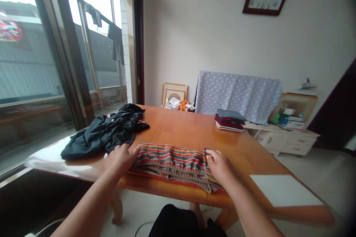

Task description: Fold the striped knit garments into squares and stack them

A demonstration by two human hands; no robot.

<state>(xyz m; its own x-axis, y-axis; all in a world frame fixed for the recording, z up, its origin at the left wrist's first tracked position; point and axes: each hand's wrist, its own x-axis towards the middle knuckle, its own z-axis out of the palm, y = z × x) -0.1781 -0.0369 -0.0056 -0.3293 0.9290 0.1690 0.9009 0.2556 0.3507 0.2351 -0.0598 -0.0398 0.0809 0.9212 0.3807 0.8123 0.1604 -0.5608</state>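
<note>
A folded striped garment (172,157) in red, orange, grey and yellow lies across the near edge of the wooden table, its brown gathered elastic band facing me. My left hand (121,158) is at the garment's left end, with the fingers closed on its edge and partly hidden. At the other end, my right hand (219,164) pinches the fabric between thumb and fingers. Just beyond my left hand lies a crumpled black garment (102,133) with small red and white details.
The wooden table (180,124) carries a stack of folded clothes (229,120) at the far right and a white sheet (286,190) at the near right. Behind stand a dotted cloth cover (236,94) and a white cabinet (289,140). Glass doors (27,59) are on the left.
</note>
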